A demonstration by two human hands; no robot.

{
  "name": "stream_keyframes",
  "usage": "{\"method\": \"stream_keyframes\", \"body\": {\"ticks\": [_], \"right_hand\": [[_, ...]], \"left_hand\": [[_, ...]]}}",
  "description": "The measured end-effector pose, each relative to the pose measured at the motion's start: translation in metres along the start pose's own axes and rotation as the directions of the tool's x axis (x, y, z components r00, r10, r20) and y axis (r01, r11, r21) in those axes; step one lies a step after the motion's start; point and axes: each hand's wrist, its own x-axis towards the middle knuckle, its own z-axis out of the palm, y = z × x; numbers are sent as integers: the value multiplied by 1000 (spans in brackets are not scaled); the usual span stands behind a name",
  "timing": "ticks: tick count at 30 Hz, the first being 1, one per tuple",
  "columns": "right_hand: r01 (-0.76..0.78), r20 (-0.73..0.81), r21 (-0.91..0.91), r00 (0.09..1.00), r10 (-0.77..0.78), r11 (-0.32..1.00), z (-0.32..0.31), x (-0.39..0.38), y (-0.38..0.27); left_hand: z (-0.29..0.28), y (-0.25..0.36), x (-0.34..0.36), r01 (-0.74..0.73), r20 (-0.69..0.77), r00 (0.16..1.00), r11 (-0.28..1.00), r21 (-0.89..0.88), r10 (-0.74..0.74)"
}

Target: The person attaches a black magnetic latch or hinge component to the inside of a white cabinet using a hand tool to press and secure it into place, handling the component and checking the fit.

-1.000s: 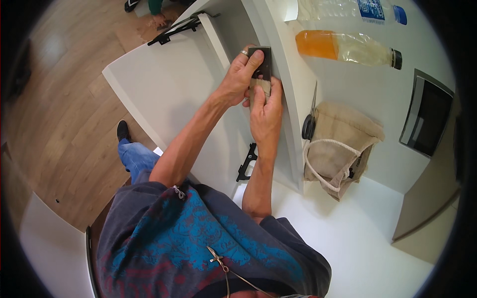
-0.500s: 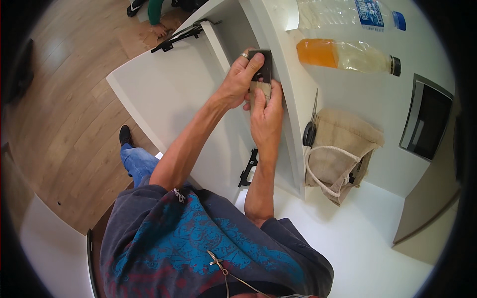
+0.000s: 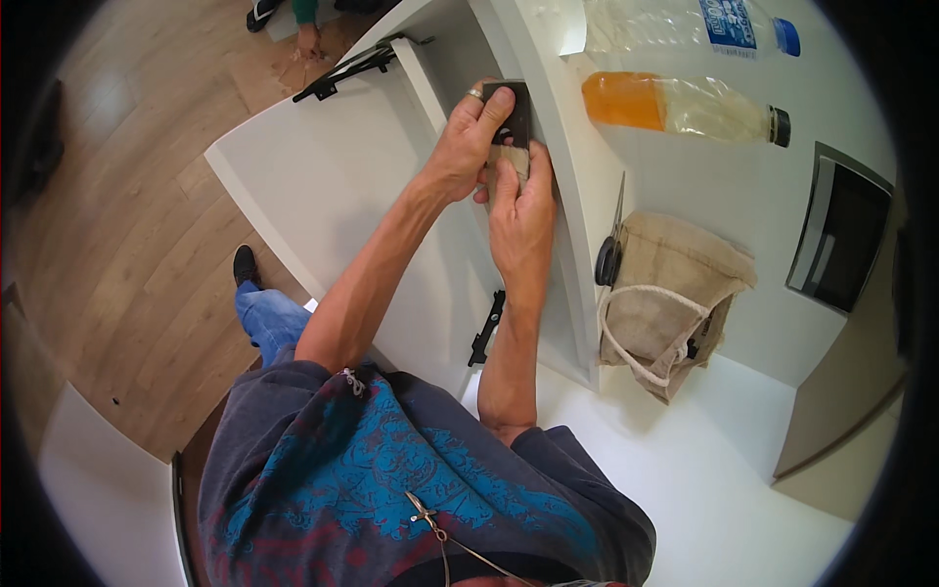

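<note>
A small flat rectangular piece (image 3: pixel 520 110), dark at its far end and beige at its near end, is held up over the open white cabinet (image 3: pixel 323 196). My left hand (image 3: pixel 465 147) grips it from the left, thumb pressed on the dark face. From the near side my right hand (image 3: pixel 523 210) closes round the beige part, its thumb lying along it. The fingers hide much of the piece, so I cannot make out its exact kind. Black metal hinge fittings sit on the cabinet flap: a long one (image 3: pixel 347 70) at its far edge and another (image 3: pixel 486 331) by my right forearm.
On the white surface to the right lie a clear bottle (image 3: pixel 665 27), a bottle of orange liquid (image 3: pixel 626 101), scissors (image 3: pixel 609 256) and a beige cloth bag (image 3: pixel 675 284). A dark-fronted panel (image 3: pixel 841 235) is set beyond them. Another person's hand (image 3: pixel 309 41) is near the wooden floor (image 3: pixel 127 245), far left.
Both my hands have shifted slightly away from me with the piece, keeping the same grip. The other person's hand and green sleeve have moved a little farther off.
</note>
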Motion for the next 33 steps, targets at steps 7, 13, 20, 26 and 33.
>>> {"method": "stream_keyframes", "body": {"ticks": [7,13,20,26,33], "right_hand": [[-22,51,54,999,19,998,-6,-5,5],[-106,198,67,976,91,992,-23,-26,13],[-63,160,198,987,31,978,-23,-31,28],[-38,164,267,986,-7,963,-15,-27,29],[-91,264,256,964,21,962,-3,-28,31]], "left_hand": [[-8,4,3,-102,-59,993,994,-41,99],[-10,12,15,-166,19,986,980,110,165],[-22,22,10,-112,1,993,978,174,114],[-23,32,-12,-72,76,996,914,399,45],[-44,50,-35,-115,-63,980,797,593,188]]}}
